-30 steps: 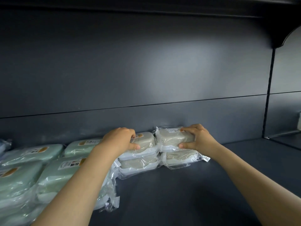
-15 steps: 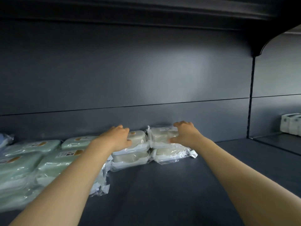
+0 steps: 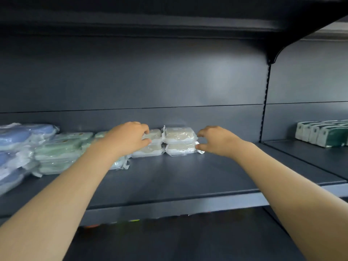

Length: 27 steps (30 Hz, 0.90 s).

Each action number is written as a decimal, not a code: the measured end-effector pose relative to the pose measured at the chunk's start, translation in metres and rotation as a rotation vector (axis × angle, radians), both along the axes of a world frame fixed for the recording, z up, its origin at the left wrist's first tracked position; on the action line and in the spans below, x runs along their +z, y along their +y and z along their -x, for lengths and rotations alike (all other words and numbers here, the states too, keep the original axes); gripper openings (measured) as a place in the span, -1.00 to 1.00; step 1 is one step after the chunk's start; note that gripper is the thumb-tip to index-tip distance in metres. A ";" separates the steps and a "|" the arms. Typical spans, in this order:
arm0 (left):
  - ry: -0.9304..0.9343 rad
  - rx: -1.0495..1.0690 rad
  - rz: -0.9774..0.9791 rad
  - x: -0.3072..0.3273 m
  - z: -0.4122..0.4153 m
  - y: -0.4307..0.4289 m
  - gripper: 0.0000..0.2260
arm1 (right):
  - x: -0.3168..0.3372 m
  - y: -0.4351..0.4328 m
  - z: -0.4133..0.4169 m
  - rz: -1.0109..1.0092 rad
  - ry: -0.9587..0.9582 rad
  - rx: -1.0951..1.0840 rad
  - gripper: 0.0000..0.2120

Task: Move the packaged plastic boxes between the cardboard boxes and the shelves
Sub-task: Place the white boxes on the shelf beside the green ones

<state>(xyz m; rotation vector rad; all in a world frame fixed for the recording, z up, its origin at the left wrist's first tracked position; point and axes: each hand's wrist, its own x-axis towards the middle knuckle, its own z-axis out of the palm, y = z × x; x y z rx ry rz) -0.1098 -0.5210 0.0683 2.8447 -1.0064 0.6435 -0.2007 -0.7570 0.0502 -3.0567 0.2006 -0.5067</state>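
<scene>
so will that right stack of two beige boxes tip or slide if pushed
Likely slides, not tips: the stack is low and wide. Its glossy wrap on the smooth shelf looks slippery, so the top box may shift.

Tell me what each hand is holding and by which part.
Left hand grips the left stack's top beige box by its top and front. Right hand holds nothing, beside the right stack.
</scene>
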 end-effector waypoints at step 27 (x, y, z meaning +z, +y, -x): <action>0.616 0.118 -0.034 -0.360 0.353 -0.022 -0.77 | -0.337 0.002 0.306 -0.032 0.643 0.150 -0.59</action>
